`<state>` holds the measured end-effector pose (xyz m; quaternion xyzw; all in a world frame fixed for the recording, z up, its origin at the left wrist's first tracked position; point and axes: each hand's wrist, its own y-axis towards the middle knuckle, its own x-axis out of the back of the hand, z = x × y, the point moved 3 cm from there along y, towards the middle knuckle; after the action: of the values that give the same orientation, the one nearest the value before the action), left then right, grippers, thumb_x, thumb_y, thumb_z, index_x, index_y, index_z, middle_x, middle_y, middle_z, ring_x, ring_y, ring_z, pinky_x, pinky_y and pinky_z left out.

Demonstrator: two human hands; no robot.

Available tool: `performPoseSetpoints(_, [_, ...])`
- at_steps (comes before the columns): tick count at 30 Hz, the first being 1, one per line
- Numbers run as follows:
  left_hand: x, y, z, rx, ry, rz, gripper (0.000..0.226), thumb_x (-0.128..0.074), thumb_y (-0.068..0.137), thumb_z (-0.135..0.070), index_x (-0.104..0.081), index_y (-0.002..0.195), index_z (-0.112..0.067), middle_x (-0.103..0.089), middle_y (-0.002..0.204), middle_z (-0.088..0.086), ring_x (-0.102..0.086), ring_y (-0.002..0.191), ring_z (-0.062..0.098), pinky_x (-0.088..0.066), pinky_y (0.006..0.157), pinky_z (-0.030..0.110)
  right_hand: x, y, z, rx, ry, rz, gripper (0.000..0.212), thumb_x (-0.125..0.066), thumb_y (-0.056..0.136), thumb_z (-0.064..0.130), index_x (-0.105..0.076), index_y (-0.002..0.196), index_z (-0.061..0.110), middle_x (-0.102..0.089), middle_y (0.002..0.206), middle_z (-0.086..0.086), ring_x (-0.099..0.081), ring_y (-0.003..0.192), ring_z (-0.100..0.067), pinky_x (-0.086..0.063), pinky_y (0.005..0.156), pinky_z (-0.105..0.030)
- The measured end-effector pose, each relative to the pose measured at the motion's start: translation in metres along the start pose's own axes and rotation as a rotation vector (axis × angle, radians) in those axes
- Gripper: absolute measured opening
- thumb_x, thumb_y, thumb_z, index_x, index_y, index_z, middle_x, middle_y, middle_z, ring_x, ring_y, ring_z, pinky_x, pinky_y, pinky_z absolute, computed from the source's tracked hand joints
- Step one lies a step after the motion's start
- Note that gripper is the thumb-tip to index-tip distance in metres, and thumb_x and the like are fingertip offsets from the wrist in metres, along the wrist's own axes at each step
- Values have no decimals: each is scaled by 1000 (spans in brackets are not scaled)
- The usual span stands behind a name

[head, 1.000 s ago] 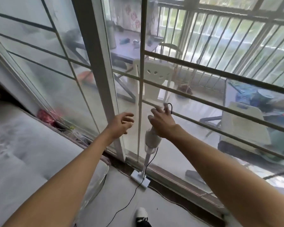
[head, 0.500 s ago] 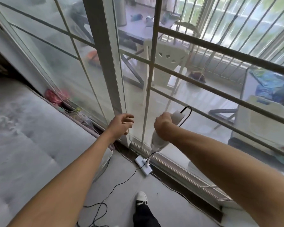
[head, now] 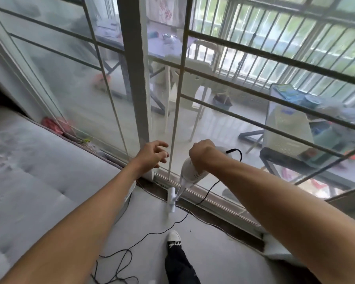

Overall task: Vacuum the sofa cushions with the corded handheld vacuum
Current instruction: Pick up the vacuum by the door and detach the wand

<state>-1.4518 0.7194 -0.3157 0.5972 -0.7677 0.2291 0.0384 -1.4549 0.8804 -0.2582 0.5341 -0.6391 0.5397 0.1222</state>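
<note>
1. My right hand [head: 202,151] is clenched around the handle of the corded handheld vacuum [head: 190,173]. My left hand [head: 152,155] holds nothing; its fingers are loosely spread and it hangs in the air just left of the vacuum, not touching it.

2. The vacuum's long axis runs steeply downward from my right fist. The white body sits just under the hand, a thin tube continues below it, and the floor nozzle [head: 171,200] is at the bottom, blurred, low over the floor or on it; I cannot tell which.

3. The black cord [head: 209,190] leaves the top of the handle in a small loop, drops past the vacuum on its right, and trails across the floor below the nozzle into loose coils near my shoe [head: 174,237].

4. Beyond the vacuum, very close to the nozzle, stands the glass sliding door [head: 135,78].

5. The sofa cushions [head: 39,181] lie to the left of the vacuum, on my left arm's side. My left hand is nearer to them than my right.

6. As I judge it, the nozzle must swing left, away from the door, and the tube tilt flatter to meet the cushion tops. The slack cord could snag at my foot.
</note>
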Motion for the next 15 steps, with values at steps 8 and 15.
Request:
performPoseSetpoints(8, [-27,-86,15,46,41,39,19,-53,99,-9,-55,118,-8,-72,102,15,-72,87,28,-55,72,36,-42,-94,26,-148,387,42,14,-65,87,27,-66,94,15,-61,85,-4,-58,79,-21,-45,68,-26])
performPoseSetpoints(15, [-64,-165,24,70,21,1,16,-54,98,-8,-56,113,-8,-71,98,16,-71,81,28,-60,77,44,-103,-179,44,-95,1188,173,23,-54,99,20,-63,101,0,-60,88,-10,-55,78,-22,-45,63,-21])
